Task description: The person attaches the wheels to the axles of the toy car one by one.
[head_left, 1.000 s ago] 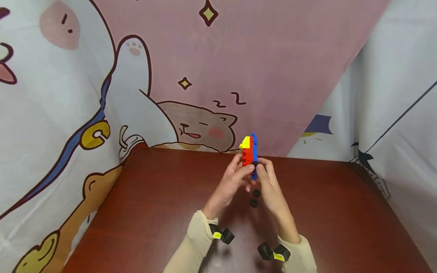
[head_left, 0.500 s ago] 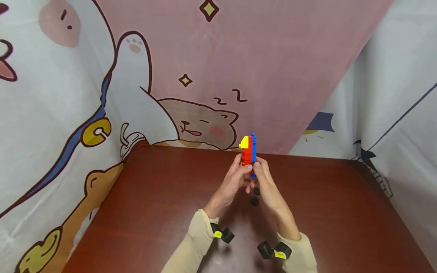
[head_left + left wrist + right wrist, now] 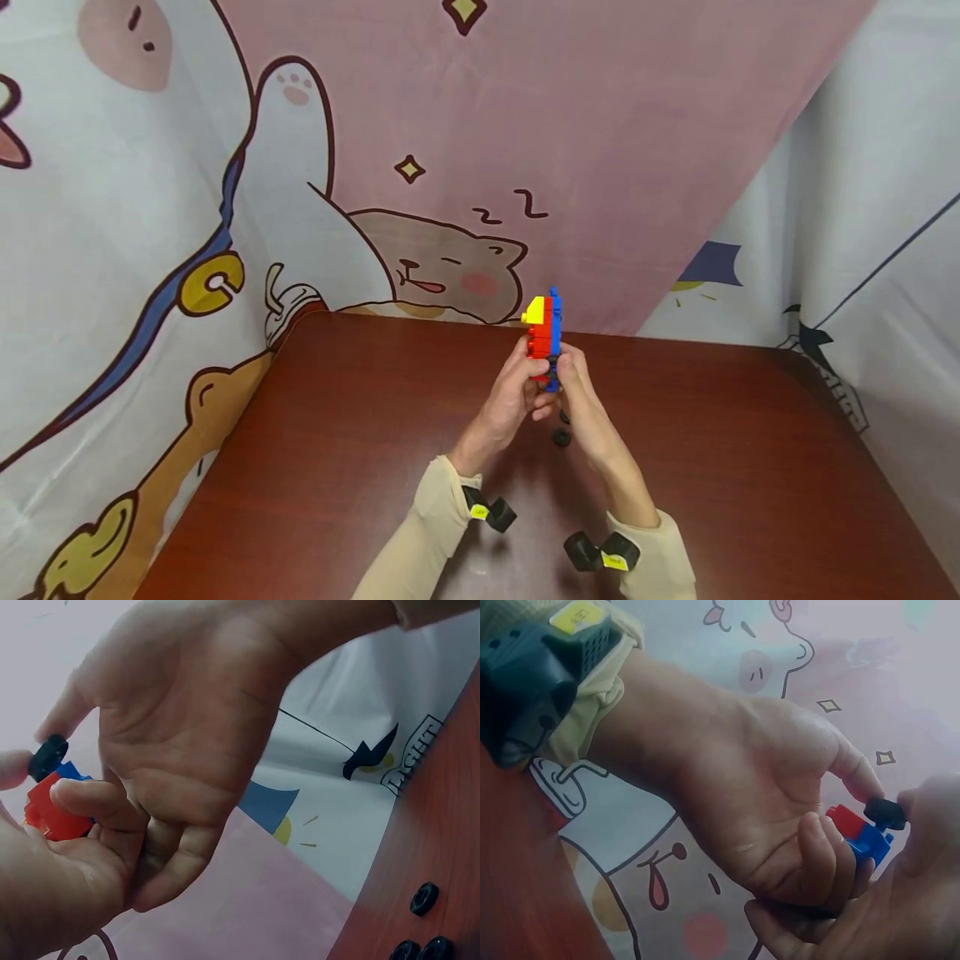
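Observation:
Upright between both hands stands a toy vehicle of building bricks [image 3: 543, 340], red and blue with a yellow sloped brick [image 3: 534, 310] near its top. A black wheel [image 3: 885, 813] sits at its blue side, with a thumb on either face. My left hand [image 3: 504, 407] grips the vehicle from the left, fingers curled round the red bricks [image 3: 58, 810]. My right hand [image 3: 588, 408] holds it from the right, its thumb against the wheel and its other fingers bent behind. The hands hide much of the lower part.
Loose black wheels lie on the brown table [image 3: 360, 433] below the hands: one wheel [image 3: 561, 437] shows whole in the head view, another is partly covered. The left wrist view has three, including one wheel [image 3: 424, 898]. A printed cloth [image 3: 660, 150] hangs behind the table.
The thumbs have parted slightly, and more of the black wheel shows between them. The head view has shifted a little. One loose table wheel is now mostly behind the right hand.

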`<state>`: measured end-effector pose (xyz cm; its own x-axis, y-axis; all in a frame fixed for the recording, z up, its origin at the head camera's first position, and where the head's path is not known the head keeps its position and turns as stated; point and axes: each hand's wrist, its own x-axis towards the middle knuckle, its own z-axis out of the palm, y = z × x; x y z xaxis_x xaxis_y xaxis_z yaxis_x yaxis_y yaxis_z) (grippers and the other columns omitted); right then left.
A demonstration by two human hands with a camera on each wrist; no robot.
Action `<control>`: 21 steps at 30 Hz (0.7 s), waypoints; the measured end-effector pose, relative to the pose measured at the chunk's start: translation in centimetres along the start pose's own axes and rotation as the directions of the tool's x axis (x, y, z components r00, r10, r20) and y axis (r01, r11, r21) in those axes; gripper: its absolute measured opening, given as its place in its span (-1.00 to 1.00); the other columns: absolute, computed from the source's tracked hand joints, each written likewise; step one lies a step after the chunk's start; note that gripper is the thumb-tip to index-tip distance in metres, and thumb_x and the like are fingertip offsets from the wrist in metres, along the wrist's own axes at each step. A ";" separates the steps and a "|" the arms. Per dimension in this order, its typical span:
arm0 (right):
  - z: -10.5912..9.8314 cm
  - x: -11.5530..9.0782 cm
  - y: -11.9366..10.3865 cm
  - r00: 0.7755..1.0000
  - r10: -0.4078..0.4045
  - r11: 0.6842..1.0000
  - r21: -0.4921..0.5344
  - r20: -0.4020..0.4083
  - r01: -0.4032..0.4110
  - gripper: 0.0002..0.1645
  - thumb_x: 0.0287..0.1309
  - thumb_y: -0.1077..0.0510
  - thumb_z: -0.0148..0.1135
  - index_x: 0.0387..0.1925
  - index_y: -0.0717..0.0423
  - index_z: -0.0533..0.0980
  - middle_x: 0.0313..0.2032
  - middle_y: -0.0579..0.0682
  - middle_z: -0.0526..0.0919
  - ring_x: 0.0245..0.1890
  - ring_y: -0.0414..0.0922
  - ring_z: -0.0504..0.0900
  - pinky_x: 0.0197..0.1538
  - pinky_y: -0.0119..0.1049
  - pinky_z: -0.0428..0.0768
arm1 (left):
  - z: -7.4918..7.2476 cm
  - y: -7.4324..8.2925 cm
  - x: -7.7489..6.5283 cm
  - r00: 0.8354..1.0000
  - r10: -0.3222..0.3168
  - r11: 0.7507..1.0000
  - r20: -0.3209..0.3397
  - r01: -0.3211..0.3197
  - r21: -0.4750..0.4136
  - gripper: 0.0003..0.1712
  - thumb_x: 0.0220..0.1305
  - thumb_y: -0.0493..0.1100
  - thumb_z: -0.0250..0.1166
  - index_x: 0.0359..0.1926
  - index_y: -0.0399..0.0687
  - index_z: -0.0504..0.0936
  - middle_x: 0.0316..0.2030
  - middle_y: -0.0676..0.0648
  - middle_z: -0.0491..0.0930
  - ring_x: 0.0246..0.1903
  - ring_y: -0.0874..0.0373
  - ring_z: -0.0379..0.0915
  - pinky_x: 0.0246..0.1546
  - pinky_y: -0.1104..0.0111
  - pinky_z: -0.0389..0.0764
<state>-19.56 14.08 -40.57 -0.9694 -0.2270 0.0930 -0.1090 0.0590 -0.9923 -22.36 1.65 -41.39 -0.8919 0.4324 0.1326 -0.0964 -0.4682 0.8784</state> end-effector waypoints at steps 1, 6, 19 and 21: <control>0.0 0.0 0.0 1.000 0.006 1.000 -0.004 -0.001 -0.006 -0.29 0.53 -0.26 -0.44 0.41 0.15 -0.01 0.05 0.12 0.28 -0.30 -0.06 0.48 -0.22 -0.35 0.62 | 0.0 0.0 0.0 1.000 0.002 1.000 0.005 -0.002 -0.001 -0.57 0.25 -0.10 -0.07 0.15 -0.03 0.22 -0.58 0.12 0.36 -0.70 0.28 0.08 -0.70 0.51 0.23; 0.1 0.0 -0.1 0.999 0.027 1.000 -0.009 -0.022 -0.027 -0.36 0.56 -0.18 -0.37 0.37 0.19 0.01 -0.04 0.17 0.30 -0.37 -0.09 0.48 -0.25 -0.32 0.65 | -0.2 -0.2 -0.1 0.999 0.034 0.999 0.032 -0.035 0.011 -0.34 0.19 -0.08 -0.06 0.31 -0.21 0.16 -0.61 0.12 0.33 -0.74 0.26 0.08 -0.72 0.51 0.23; 0.0 -0.2 0.0 1.000 0.015 0.999 -0.041 0.009 -0.014 -0.35 0.55 -0.18 -0.33 0.40 0.16 0.00 0.03 0.20 0.32 -0.29 -0.03 0.53 -0.20 -0.34 0.66 | -0.1 -0.1 -0.2 1.000 0.006 1.000 0.029 -0.005 -0.009 -0.66 0.23 -0.11 -0.05 0.04 0.04 0.20 -0.58 0.11 0.29 -0.72 0.34 0.09 -0.71 0.55 0.23; 0.0 -0.3 0.1 1.000 0.013 0.999 -0.049 0.007 -0.013 -0.34 0.55 -0.19 -0.33 0.40 0.15 0.00 0.03 0.20 0.32 -0.29 -0.03 0.54 -0.20 -0.35 0.66 | 0.0 -0.1 -0.2 1.000 0.012 1.000 0.026 -0.012 0.001 -0.68 0.26 -0.12 -0.06 0.04 0.01 0.20 -0.58 0.11 0.29 -0.72 0.35 0.09 -0.73 0.55 0.22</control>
<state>-19.31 14.15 -40.67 -0.9693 -0.2326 0.0792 -0.1071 0.1097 -0.9882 -22.21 1.62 -41.50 -0.8814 0.4462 0.1550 -0.0852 -0.4729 0.8770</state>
